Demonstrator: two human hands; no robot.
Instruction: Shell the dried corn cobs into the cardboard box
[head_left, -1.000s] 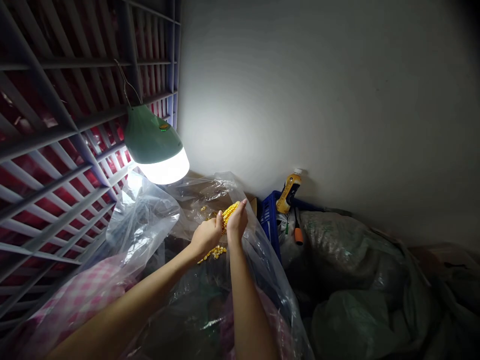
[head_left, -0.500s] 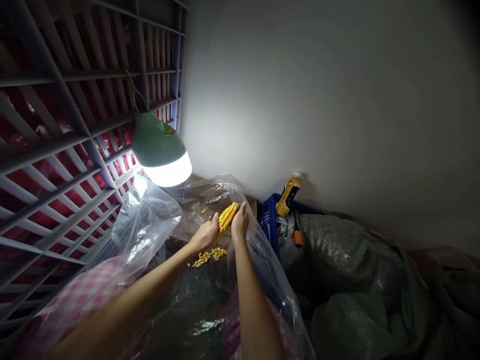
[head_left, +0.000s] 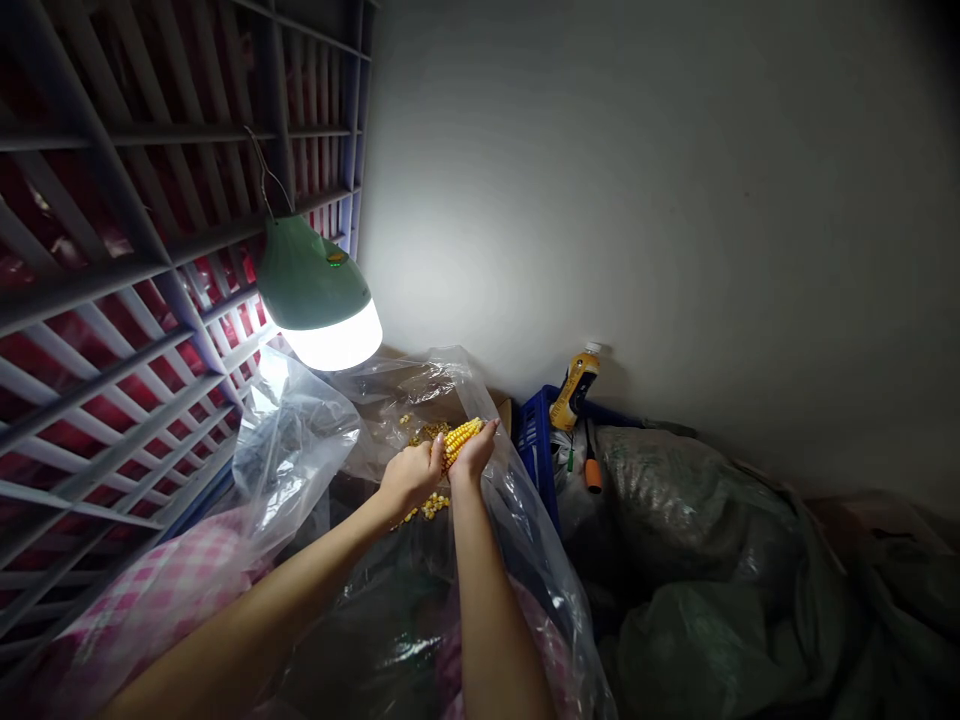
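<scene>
Both my hands hold a yellow corn cob above an open clear plastic bag. My left hand grips its lower end, and my right hand closes around the upper part, thumb side on the kernels. Part of the cob is hidden by my fingers. Loose corn kernels lie in the bag just below my left hand, and more kernels are scattered on the plastic beyond the cob.
A green hanging lamp glows just left of my hands, before a grey plastic lattice crate. To the right are a blue crate, a yellow-labelled bottle, an orange-handled tool and bulging green sacks. A pink checked cloth lies lower left.
The cob has tilted from steeply upright to a flatter slant, and my hands sit closer together around it. The view has shifted slightly.
</scene>
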